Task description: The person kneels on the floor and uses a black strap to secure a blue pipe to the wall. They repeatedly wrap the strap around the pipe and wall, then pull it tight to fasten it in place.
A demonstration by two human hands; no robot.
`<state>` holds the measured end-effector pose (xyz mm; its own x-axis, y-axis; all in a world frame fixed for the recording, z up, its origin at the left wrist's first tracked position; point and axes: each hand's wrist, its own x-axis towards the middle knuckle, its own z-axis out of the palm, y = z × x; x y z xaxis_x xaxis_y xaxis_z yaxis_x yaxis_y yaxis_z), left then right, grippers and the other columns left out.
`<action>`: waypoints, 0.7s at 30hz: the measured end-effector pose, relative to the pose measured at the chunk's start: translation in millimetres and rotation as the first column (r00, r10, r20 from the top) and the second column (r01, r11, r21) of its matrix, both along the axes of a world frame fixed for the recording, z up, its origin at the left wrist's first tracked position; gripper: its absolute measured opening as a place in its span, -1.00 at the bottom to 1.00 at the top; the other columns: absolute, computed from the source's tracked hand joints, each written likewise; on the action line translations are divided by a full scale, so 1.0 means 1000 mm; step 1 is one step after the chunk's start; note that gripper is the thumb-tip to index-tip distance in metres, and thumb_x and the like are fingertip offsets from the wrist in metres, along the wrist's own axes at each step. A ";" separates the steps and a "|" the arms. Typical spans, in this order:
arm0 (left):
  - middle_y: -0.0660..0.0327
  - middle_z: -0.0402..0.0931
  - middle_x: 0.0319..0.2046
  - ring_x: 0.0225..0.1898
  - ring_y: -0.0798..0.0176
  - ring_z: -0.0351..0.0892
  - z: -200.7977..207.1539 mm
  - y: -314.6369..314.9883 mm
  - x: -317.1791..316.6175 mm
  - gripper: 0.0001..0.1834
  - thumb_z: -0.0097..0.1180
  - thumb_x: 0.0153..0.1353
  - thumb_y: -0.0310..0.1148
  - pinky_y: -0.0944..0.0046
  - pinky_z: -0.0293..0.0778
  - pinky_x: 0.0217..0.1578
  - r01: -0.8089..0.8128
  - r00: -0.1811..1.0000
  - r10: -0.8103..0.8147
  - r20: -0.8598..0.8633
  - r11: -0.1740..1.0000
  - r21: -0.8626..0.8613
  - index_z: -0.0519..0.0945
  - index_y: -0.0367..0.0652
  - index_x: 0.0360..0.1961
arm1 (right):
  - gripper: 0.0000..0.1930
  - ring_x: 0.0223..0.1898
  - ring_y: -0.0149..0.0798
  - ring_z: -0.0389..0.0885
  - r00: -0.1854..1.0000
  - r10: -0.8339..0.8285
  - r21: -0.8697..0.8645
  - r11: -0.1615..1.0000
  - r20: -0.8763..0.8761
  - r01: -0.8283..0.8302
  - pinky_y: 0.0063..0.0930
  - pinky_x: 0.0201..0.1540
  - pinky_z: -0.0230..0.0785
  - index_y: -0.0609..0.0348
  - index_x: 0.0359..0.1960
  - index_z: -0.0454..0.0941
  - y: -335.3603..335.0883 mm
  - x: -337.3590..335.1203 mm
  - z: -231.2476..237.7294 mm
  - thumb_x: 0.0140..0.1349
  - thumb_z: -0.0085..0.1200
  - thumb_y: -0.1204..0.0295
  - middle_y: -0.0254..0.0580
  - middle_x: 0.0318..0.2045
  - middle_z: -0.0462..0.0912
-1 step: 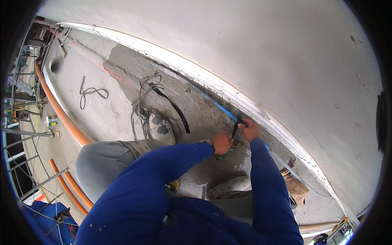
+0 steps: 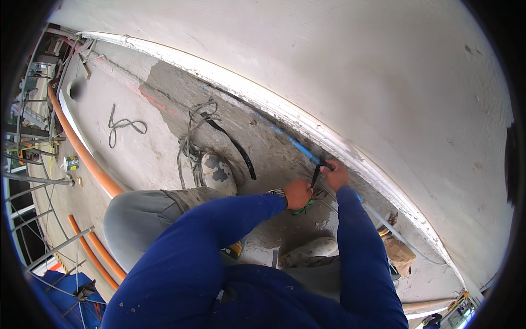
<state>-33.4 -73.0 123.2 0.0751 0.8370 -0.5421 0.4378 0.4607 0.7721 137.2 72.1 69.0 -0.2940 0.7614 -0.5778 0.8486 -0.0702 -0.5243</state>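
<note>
A blue pipe [image 2: 302, 149] runs along the foot of the white wall. My right hand [image 2: 335, 175] is closed at the pipe, fingers pinching a dark band wrapped round it. From there a short black strip [image 2: 315, 175] runs down to my left hand [image 2: 298, 194], whose fingers are closed on its lower end. The strip looks taut between the two hands. Just below the left hand lies a small green thing [image 2: 303, 208], partly hidden. The pipe beyond my right hand is covered by the hand and forearm.
Left of my hands, another black strip [image 2: 234, 143] lies on the concrete by tangled grey cord [image 2: 192, 131]. A brown paper bag [image 2: 400, 254] sits at right near a thin grey pipe [image 2: 386, 223]. Orange pipes [image 2: 82, 145] and metal scaffolding [image 2: 41, 178] stand at left.
</note>
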 end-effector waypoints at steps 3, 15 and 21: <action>-0.29 0.65 -0.21 -0.08 -0.40 0.62 0.021 -0.010 -0.003 -0.60 -0.04 0.48 -0.17 -0.27 0.49 0.01 0.015 1.000 -0.015 0.017 0.999 -0.046 0.66 -0.32 -0.21 | -0.42 0.15 0.03 0.74 0.999 0.029 -0.053 0.998 0.044 -0.026 -0.09 0.24 0.51 -0.01 0.22 0.71 0.001 -0.007 0.012 0.21 0.43 0.03 -0.01 0.08 0.79; -0.28 0.61 -0.37 -0.18 -0.44 0.61 0.073 -0.018 -0.016 -0.65 -0.01 0.43 -0.24 -0.29 0.47 -0.12 0.017 0.999 -0.017 0.032 1.000 0.015 0.60 -0.34 -0.34 | -0.39 0.19 0.07 0.70 0.992 0.052 -0.052 0.998 0.112 -0.046 -0.03 0.27 0.47 -0.02 0.23 0.70 0.006 -0.008 -0.004 0.24 0.38 -0.07 -0.02 0.12 0.76; -0.25 0.59 -0.41 -0.23 -0.43 0.60 0.090 -0.019 -0.019 -0.67 -0.02 0.45 -0.26 -0.32 0.44 -0.16 0.064 0.997 -0.066 0.038 0.997 0.042 0.57 -0.31 -0.35 | -0.40 0.18 0.07 0.70 0.996 0.046 -0.033 0.999 0.077 -0.043 -0.01 0.25 0.46 -0.02 0.20 0.71 0.007 -0.004 -0.011 0.25 0.36 -0.10 -0.03 0.09 0.77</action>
